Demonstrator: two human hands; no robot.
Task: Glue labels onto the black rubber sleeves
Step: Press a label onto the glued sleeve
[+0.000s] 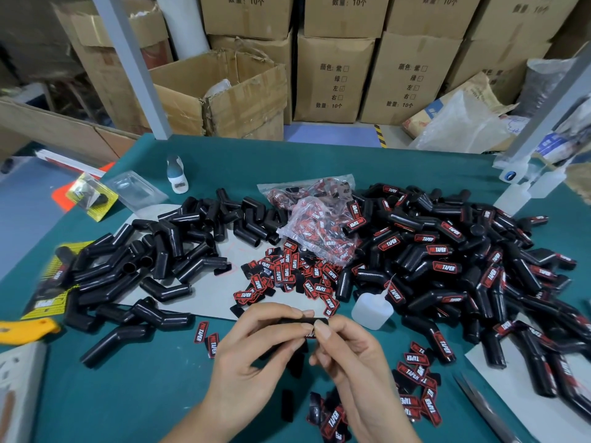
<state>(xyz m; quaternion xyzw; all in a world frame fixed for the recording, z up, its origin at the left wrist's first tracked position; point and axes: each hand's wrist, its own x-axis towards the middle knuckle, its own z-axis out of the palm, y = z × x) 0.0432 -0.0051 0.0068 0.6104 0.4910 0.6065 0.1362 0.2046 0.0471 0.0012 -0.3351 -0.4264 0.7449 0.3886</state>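
My left hand and my right hand together hold one black rubber sleeve at the front centre of the green table. Fingers of both hands curl round it and hide most of it; whether a label is on it I cannot tell. Unlabelled black sleeves lie heaped at the left. Sleeves bearing red-and-black labels are piled at the right. Loose labels are scattered in the middle and more labels lie right of my hands. A small white glue bottle stands just beyond my right hand.
A clear bag of labels lies at the table's centre. A yellow knife handle sits at the left edge, scissors at the front right. Another bottle stands at the back. Cardboard boxes are stacked behind the table.
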